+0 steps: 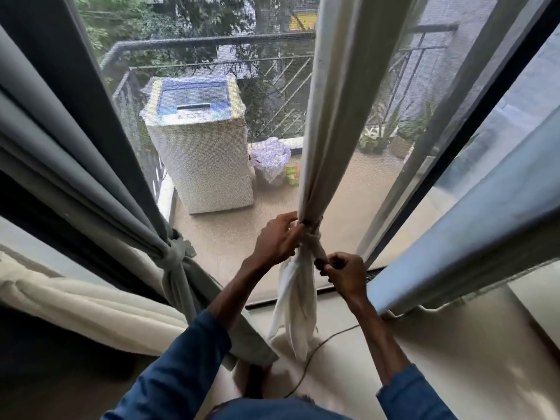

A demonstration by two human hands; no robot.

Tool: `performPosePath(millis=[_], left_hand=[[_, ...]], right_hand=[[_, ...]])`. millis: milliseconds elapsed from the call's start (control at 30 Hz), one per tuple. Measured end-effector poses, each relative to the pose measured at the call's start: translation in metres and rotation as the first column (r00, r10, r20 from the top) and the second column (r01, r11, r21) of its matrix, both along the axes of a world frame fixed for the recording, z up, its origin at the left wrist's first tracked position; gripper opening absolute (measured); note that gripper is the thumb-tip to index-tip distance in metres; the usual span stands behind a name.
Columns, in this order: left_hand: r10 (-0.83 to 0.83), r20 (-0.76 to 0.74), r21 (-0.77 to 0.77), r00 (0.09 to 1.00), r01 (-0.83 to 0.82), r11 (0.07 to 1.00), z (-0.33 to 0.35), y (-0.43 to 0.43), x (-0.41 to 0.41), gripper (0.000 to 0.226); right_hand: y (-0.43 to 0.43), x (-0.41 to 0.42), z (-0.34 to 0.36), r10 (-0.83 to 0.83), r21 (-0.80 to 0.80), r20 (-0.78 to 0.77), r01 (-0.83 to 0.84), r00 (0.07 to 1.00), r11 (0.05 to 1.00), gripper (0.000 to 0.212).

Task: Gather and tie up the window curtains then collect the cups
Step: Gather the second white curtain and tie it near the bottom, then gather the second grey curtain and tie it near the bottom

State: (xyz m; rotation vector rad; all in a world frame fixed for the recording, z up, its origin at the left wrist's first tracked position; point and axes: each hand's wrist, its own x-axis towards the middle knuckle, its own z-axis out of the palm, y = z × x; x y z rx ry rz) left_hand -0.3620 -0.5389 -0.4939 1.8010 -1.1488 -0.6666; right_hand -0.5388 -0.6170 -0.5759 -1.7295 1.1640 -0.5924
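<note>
I see both arms stretched forward in blue sleeves. The left hand is curled round the cream curtain at its knot. The right hand, lower and just beside it, pinches the knot's loose end. The curtain's tail hangs to the floor. To its left, the grey curtain is already knotted. Outside, a bin holds a lilac liner, and I cannot tell its contents.
</note>
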Motion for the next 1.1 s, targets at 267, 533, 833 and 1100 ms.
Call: performPosePath(millis=[267, 533, 833, 1100], left_hand=[[0.193, -0.084, -0.049, 0.978, -0.197, 0.979, -0.02, 0.003, 0.004, 0.051], [0.087, -0.13, 0.091, 0.988, -0.075, 0.993, -0.039, 0.01, -0.01, 0.062], [-0.283, -0.363, 0.189, 0.888, 0.368, 0.911, -0.072, -0.011, -0.076, 0.039], [-0.462, -0.377, 0.192, 0.803, 0.556, 0.809, -0.068, -0.059, -0.154, 0.025]], right_hand=[[0.008, 0.013, 0.006, -0.08, 0.115, 0.103, 0.068, 0.991, 0.991, 0.005], [0.02, 0.009, 0.001, -0.316, 0.302, 0.166, 0.257, 0.934, 0.918, 0.012], [0.036, -0.039, -0.003, -0.579, 0.433, 0.189, 0.462, 0.793, 0.774, 0.014], [0.014, -0.13, 0.009, -0.701, 0.4, 0.25, 0.588, 0.668, 0.703, 0.011]])
